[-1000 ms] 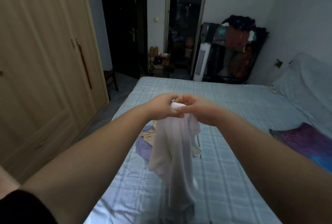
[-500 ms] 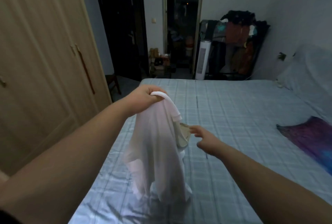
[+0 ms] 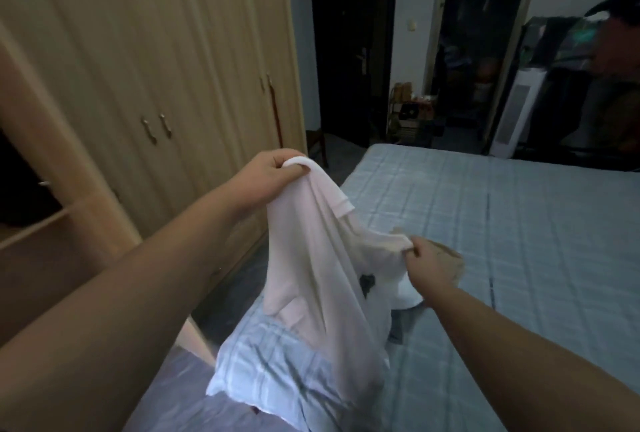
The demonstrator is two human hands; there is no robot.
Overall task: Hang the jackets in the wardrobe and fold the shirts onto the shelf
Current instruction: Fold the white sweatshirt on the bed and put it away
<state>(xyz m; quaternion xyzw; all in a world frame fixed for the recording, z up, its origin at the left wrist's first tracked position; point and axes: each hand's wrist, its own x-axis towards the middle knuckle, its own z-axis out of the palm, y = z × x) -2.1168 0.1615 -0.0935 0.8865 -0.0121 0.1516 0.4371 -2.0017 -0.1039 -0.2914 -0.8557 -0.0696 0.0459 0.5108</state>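
A white shirt (image 3: 311, 268) hangs over the near left corner of the bed (image 3: 502, 223). My left hand (image 3: 273, 171) is raised and grips the shirt at its collar edge. Lower and to the right, my right hand (image 3: 427, 260) pinches another part of the same shirt near a sleeve or hem. The shirt's lower part drapes down onto the checked blue bedsheet. A beige garment (image 3: 453, 258) lies on the bed just behind my right hand, mostly hidden. The wooden wardrobe (image 3: 145, 60) stands on the left, with an open compartment and shelf (image 3: 38, 223) at the far left edge.
The wardrobe's double doors with small metal handles (image 3: 157, 128) are closed. A dark doorway (image 3: 349, 43) and a second open doorway lie beyond the bed. A rack piled with clothes (image 3: 595, 85) and a white appliance (image 3: 516, 109) stand at the back right.
My right hand, free and reaching half a second ago, now grips the shirt. The view has swung left, so the wardrobe and its open shelf show more.
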